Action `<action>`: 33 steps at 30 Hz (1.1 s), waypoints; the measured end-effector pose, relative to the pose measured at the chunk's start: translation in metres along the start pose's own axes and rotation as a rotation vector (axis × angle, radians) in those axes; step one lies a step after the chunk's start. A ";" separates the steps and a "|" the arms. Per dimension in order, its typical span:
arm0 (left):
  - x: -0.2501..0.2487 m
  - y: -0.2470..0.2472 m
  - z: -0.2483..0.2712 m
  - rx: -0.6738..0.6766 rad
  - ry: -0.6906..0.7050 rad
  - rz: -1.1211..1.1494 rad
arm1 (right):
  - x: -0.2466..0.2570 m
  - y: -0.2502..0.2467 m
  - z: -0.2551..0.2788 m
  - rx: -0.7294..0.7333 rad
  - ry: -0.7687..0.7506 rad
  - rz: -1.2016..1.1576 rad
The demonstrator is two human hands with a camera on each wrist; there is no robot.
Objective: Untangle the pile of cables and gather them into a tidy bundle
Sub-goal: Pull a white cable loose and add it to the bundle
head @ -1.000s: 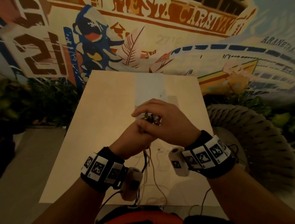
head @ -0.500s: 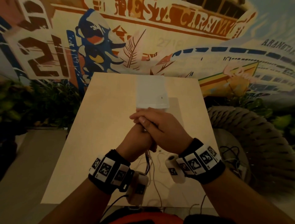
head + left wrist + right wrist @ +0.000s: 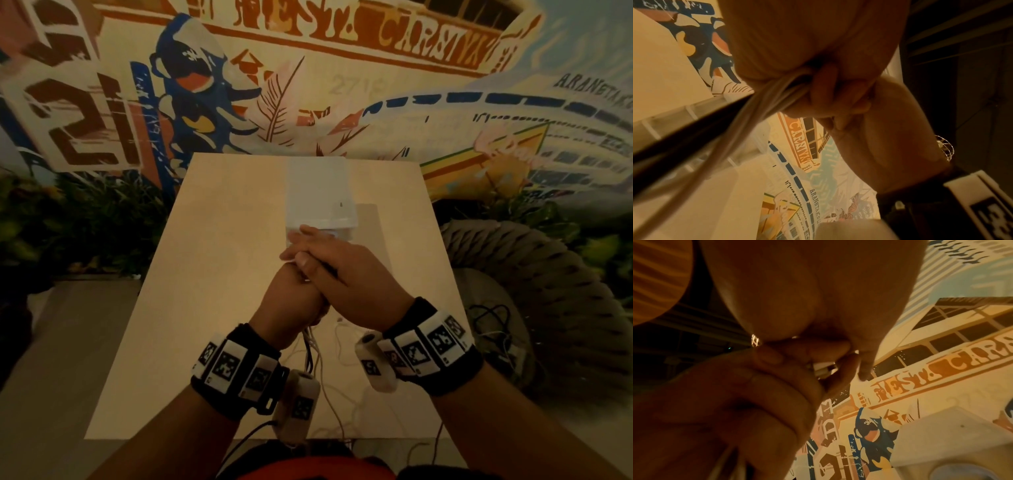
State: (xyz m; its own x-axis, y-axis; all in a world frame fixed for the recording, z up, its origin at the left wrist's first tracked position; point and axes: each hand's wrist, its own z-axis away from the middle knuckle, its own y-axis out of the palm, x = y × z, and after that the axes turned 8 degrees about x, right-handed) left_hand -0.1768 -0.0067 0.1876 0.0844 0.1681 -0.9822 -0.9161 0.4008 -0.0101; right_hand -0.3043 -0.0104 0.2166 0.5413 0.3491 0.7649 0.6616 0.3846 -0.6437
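My left hand (image 3: 291, 298) is a fist round a bundle of white and black cables (image 3: 312, 346), held above the middle of the pale table (image 3: 222, 274). The left wrist view shows the cables (image 3: 764, 100) leaving the fist, one black strand (image 3: 694, 128) among white ones. My right hand (image 3: 342, 274) lies over the top of the left fist, its fingers reaching left across it. In the right wrist view white plug ends (image 3: 823, 369) show between its fingers, which pinch them. The loose cable lengths hang to the table's near edge.
A white box (image 3: 318, 192) stands on the table just beyond the hands. Thin cable loops (image 3: 342, 342) lie on the table under my wrists. A woven seat (image 3: 548, 291) at the right holds more dark cables (image 3: 493, 318). Plants and a painted wall lie behind.
Both hands have moved away from me toward the white box. My right hand, arched above exposed plug ends a second ago, has closed down over them.
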 end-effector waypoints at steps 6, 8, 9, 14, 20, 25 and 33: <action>-0.016 -0.005 -0.001 0.004 0.068 0.331 | -0.029 0.019 0.010 -0.060 0.059 -0.713; -0.023 -0.011 -0.003 0.012 0.080 0.377 | -0.037 0.029 0.019 0.181 0.127 -0.776; -0.024 -0.014 -0.003 0.029 0.092 0.387 | -0.039 0.033 0.023 0.287 0.145 -0.711; -0.010 -0.018 -0.002 0.108 0.134 0.323 | -0.042 0.046 0.033 0.210 0.254 -0.617; -0.001 -0.016 -0.001 0.126 0.002 0.332 | -0.048 0.045 0.041 0.208 0.263 -0.469; -0.006 -0.019 -0.004 0.099 0.043 0.471 | -0.077 0.057 0.055 0.270 0.398 -0.572; -0.010 -0.050 -0.002 -0.098 0.080 0.480 | -0.160 0.110 0.150 0.539 0.691 -0.408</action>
State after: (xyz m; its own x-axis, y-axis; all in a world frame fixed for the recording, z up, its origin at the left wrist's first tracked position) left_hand -0.1325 -0.0302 0.1973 -0.3831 0.2414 -0.8916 -0.8769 0.2084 0.4332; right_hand -0.3957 0.1041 0.0201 0.6222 -0.4114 0.6661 0.6326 0.7654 -0.1182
